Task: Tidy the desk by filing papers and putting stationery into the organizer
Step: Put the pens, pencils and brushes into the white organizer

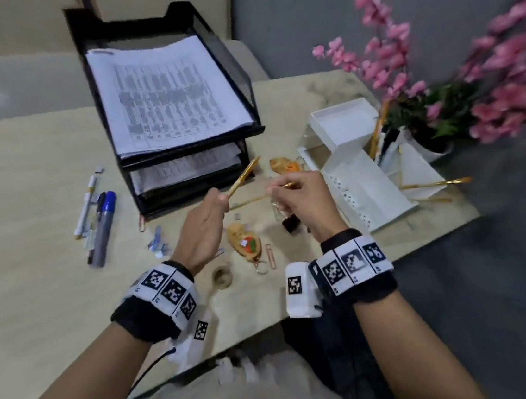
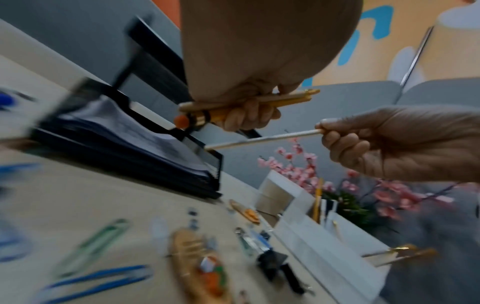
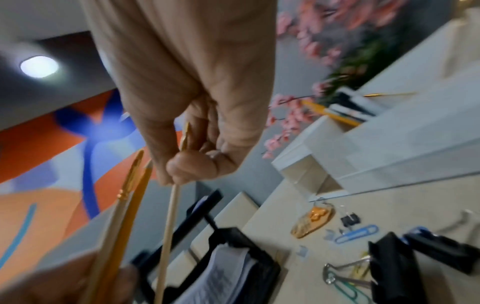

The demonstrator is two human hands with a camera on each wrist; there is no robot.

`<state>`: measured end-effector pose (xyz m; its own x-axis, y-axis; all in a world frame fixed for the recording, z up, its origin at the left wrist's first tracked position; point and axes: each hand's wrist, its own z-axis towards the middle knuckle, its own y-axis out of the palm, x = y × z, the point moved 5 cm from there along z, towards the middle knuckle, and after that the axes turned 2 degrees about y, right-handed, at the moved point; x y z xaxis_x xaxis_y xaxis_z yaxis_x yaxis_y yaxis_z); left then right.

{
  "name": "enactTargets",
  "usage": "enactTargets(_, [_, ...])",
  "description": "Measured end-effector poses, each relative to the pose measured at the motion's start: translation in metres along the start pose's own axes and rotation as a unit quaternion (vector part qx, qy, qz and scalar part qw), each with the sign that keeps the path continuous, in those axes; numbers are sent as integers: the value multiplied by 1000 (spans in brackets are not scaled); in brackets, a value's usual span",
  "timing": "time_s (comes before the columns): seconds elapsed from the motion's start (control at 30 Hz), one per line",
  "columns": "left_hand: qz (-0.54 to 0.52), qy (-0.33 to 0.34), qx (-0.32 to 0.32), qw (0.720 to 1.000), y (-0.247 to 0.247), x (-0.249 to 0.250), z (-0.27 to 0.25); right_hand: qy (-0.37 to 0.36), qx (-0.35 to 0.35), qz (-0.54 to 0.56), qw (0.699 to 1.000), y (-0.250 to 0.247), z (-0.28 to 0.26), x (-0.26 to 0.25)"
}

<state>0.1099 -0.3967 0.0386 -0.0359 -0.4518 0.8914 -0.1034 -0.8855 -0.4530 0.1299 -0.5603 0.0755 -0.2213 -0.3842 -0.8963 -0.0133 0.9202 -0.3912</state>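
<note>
My left hand (image 1: 220, 199) grips a yellow pencil (image 1: 245, 175) and a gold-ferruled paintbrush (image 2: 285, 96) together, pointing toward the black paper tray (image 1: 242, 79). My right hand (image 1: 274, 191) pinches the end of a thin wooden paintbrush (image 1: 251, 200) just to the right, its handle reaching toward the left hand. Both hands hover above the desk's middle. The white organizer (image 1: 369, 186) stands to the right with a pencil (image 1: 377, 129) and other items upright in it. Two more brushes (image 1: 435, 183) lie on its right side.
Markers and pens (image 1: 102, 225) lie at the left. Below the hands are a black binder clip (image 1: 291, 224), two wooden keychains (image 1: 243, 241), paper clips (image 1: 271, 256) and a twine roll (image 1: 221, 275). Pink flowers (image 1: 439, 78) crowd the far right. The tray holds stacked papers (image 1: 162, 95).
</note>
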Motion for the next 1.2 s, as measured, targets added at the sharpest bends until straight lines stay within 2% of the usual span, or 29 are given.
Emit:
enactTargets(0.1, [-4, 16, -54, 998, 40, 34, 26, 17, 26, 150, 988, -43, 0, 7])
enactTargets(0.17, [17, 36, -78, 996, 67, 54, 39, 14, 47, 190, 980, -67, 2, 11])
enactTargets(0.43, [18, 116, -133, 984, 152, 107, 78, -24, 180, 158, 970, -157, 11, 34])
enactTargets(0.5, [16, 135, -110, 985, 168, 119, 98, -33, 233, 136, 962, -186, 12, 40])
enactTargets(0.63, [26, 121, -17, 992, 184, 144, 142, -26, 357, 51, 932, -256, 17, 52])
enactTargets(0.73, [11, 107, -5, 994, 201, 164, 163, -23, 408, -38, 912, -290, 25, 60])
enactTargets(0.87, [-4, 58, -38, 998, 232, 166, 180, -19, 376, -162, 912, -297, 37, 65])
enactTargets(0.97, [64, 34, -72, 995, 252, 158, 190, 3, 330, -166, 929, -288, 55, 77])
enactTargets(1.1, [160, 17, -108, 981, 271, 140, 201, 72, 223, -170, 957, -269, 81, 110])
enactTargets(1.2, [200, 1, -126, 972, 278, 129, 206, 90, 195, -227, 950, -263, 83, 118])
